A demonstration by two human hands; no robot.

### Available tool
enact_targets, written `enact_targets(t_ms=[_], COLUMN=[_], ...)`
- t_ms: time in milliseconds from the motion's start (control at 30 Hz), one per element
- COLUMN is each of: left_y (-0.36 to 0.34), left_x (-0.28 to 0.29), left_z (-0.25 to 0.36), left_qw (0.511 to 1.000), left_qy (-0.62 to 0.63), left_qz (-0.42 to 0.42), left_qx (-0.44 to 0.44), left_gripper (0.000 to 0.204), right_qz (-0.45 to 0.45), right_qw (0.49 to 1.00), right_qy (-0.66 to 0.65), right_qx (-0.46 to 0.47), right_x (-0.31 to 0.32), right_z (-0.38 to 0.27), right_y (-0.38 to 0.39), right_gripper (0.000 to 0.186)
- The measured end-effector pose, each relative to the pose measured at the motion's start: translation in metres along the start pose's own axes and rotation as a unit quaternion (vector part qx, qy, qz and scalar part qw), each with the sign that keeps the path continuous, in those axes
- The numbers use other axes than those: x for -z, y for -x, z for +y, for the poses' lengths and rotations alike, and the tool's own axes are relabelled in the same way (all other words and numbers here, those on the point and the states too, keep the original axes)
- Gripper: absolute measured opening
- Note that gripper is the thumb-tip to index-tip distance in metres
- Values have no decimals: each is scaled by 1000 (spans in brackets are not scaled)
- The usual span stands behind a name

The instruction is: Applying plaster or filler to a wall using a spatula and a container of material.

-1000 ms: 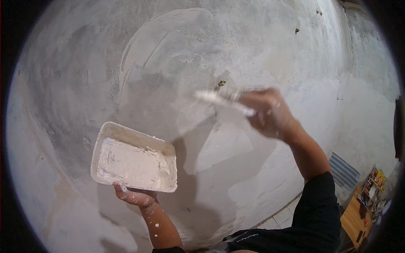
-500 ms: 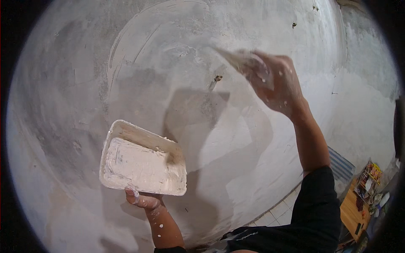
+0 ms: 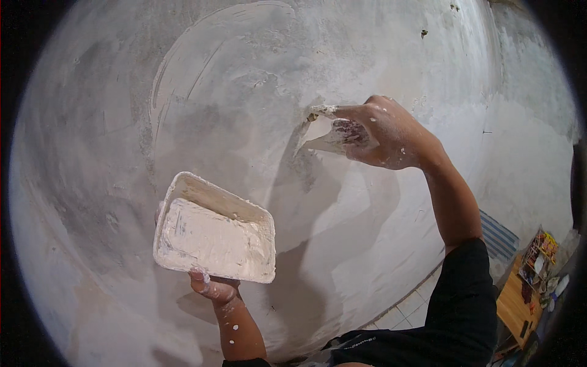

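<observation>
While our right hand (image 3: 385,134) grips the putty blade (image 3: 324,137) against the wall (image 3: 244,92) | left hand (image 3: 211,286) fingers clamp putty tray (image 3: 214,229) from below | risk: tilted tray spills putty.

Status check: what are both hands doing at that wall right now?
Left hand holds putty tray. Right hand presses scraper blade on wall. Nothing in the way.

Two bare forearms, right arm (image 3: 452,202) in black sleeve (image 3: 465,293) pushed up near elbow, left hand (image 3: 211,286) and wrist flecked white, right hand (image 3: 382,134) too — smeared knuckles, black top at bottom edge
</observation>
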State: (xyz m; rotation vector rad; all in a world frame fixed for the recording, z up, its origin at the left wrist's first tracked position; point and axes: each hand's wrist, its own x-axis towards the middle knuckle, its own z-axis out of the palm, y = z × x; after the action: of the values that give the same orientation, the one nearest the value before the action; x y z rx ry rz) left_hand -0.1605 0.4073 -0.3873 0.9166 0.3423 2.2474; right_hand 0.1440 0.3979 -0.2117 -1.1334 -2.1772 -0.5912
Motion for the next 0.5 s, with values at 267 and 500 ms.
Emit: enact_targets(t_ms=[267,500], left_y=[3,3], left_x=[-3,-13], left_z=[-1,14], left_qw=[999,1000], left_qy=[0,12], left_qz=[-46,-9], left_qx=[18,-6], left_gripper=[80,79], right_qz=[163,374], right_qw=[971,888], right_qy=[-167,205], right_qx=[-54,172], right_x=[13,-57], right_z=[22,-16], right_y=[6,-26], right_gripper=[25,25])
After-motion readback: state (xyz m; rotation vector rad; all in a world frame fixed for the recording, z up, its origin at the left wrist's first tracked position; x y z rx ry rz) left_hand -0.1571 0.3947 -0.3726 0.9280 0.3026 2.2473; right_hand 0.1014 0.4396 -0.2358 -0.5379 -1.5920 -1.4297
